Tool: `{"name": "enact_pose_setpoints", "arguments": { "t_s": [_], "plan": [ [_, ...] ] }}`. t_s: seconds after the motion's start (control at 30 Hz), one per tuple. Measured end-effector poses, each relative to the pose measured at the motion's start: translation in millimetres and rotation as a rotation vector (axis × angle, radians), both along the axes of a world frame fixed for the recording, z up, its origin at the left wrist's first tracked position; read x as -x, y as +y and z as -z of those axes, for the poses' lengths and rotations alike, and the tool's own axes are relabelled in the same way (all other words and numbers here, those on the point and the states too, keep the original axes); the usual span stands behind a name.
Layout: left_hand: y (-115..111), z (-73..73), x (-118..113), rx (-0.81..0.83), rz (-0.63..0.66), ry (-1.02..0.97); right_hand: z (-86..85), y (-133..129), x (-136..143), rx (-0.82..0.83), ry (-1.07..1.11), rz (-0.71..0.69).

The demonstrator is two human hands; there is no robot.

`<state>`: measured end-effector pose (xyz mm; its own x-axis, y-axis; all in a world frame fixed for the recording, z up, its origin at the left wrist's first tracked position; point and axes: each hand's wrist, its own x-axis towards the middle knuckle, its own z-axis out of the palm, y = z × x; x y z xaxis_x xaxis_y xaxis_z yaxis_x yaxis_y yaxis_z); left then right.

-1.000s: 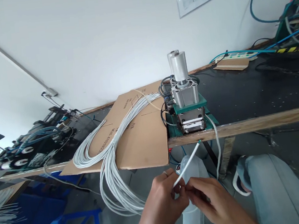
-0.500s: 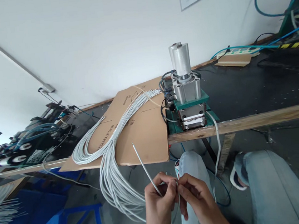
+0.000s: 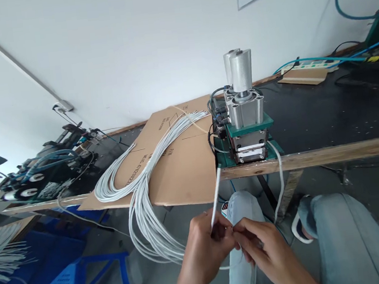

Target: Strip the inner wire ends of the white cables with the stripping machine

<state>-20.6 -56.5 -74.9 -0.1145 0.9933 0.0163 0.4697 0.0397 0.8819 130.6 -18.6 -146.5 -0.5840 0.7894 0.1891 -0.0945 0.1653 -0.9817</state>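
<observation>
The left hand (image 3: 209, 240) is closed around a single white cable (image 3: 216, 193), whose free length rises out of the fist, slanting up toward the bench's wooden front edge (image 3: 331, 155). The right hand (image 3: 264, 245) is drawn in narrow, thumb and forefinger pinched together, its fingertips meeting those of the left hand; what lies between them is too small and too hidden to tell. A pale length of cable shows below the joined hands, though where it ends cannot be made out. Both hands are in front of the bench, above the knee of a leg in light blue jeans (image 3: 243, 206). Just beyond the left hand, a thick bundle of white cables (image 3: 142, 184) lies across a printed cardboard sheet (image 3: 187, 178) and droops over its front edge, its lower loops passing behind the left forearm. Beside the sheet, on the bench edge, stands a pneumatic press (image 3: 246, 112) with two upright metal cylinders and green plates; neither hand touches it, and the held cable's upper end appears near its base.
</observation>
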Motion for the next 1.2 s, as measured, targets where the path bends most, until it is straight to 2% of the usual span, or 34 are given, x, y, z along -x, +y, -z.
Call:
{"name": "enact_pose_setpoints", "arguments": {
  "t_s": [0.13,0.23,0.4,0.57,0.7,0.87,1.03,1.2],
  "plan": [
    [0,10.7,-6,0.101,-0.12,-0.355,13.0,-6,14,0.328,0.247,-0.038],
    [-2,17.2,-8,0.105,-0.197,-0.445,19.8,-14,29,0.433,0.378,0.011],
    [-5,25.7,-12,0.077,-0.295,-0.473,21.1,-21,44,0.486,0.503,0.057],
    [-9,35.2,-18,0.053,-0.367,-0.565,27.4,-21,45,0.499,0.481,0.045],
    [-11,35.5,-22,0.007,-0.404,-0.553,27.5,-20,43,0.486,0.453,0.055],
    [-9,22.2,-15,-0.016,-0.279,-0.441,14.2,-14,36,0.455,0.418,0.111],
    [0,10.9,-9,0.026,-0.121,-0.437,-2.1,-6,23,0.405,0.396,0.122],
    [8,5.1,-13,0.065,-0.066,-0.406,-6.3,-5,18,0.367,0.404,0.1]
  ]
}}
